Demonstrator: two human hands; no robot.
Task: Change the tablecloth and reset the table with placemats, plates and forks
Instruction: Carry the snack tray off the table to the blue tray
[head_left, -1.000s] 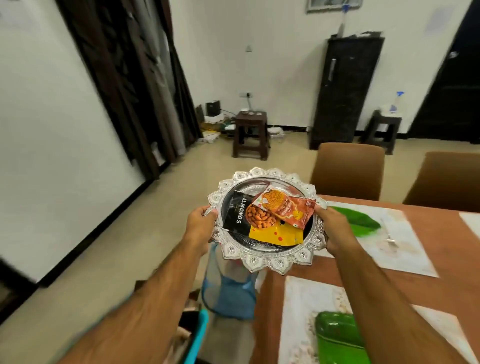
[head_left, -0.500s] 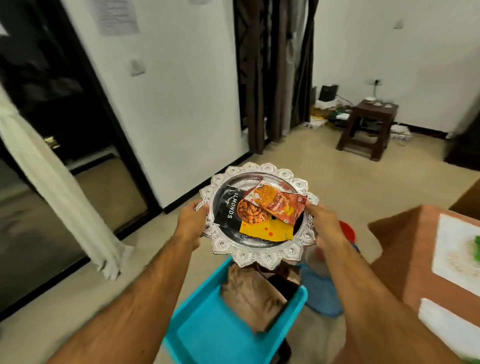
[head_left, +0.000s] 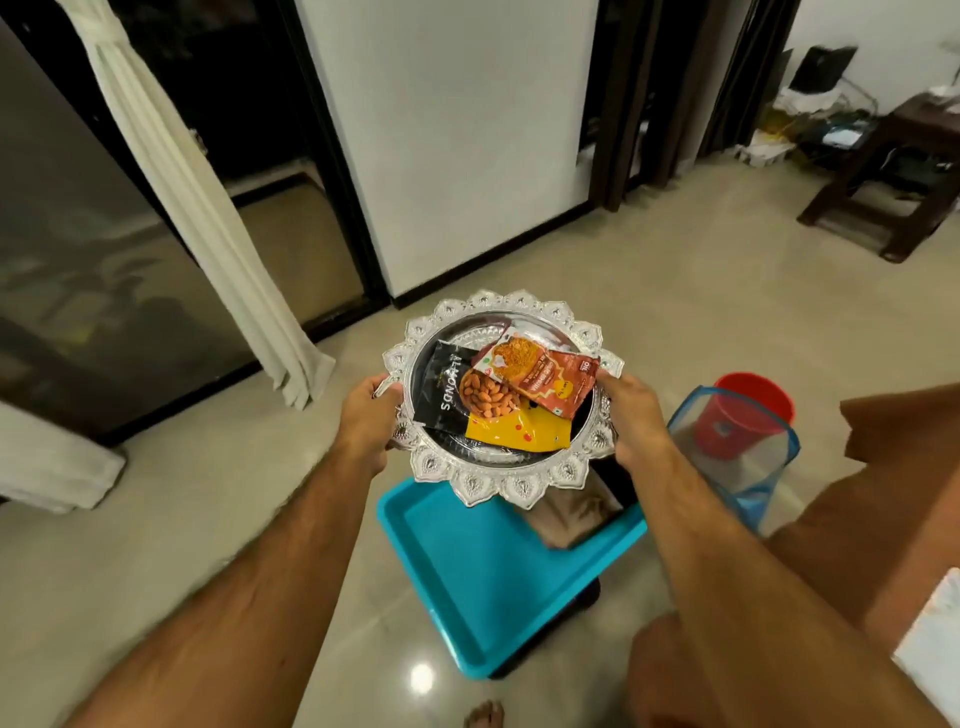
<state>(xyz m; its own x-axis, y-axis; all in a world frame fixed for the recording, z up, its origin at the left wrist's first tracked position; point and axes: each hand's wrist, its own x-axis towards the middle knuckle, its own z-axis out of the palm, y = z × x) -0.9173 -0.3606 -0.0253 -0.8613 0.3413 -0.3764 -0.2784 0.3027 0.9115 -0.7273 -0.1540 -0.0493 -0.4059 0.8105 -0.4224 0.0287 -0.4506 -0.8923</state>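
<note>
I carry an ornate silver tray (head_left: 488, 480) with a scalloped rim, level in front of me above the floor. My left hand (head_left: 367, 415) grips its left rim and my right hand (head_left: 632, 415) grips its right rim. On it lie a black almonds packet (head_left: 451, 392), a red snack packet (head_left: 540, 376) and a yellow packet (head_left: 514, 434). The table's corner, draped in a brown tablecloth (head_left: 898, 499), shows at the right edge with a sliver of white placemat (head_left: 935, 639).
A turquoise plastic tray (head_left: 483, 577) sits low right under the silver tray, with a brown folded cloth (head_left: 571, 519) on it. A clear blue-edged bin (head_left: 748, 457) and a red bucket (head_left: 753, 405) stand right. A dark stool (head_left: 883, 197) is far right, white curtain (head_left: 208, 223) left.
I have turned left away from the table, carrying the silver tray with both hands. The table has slid to the right edge and the turquoise tray now lies below.
</note>
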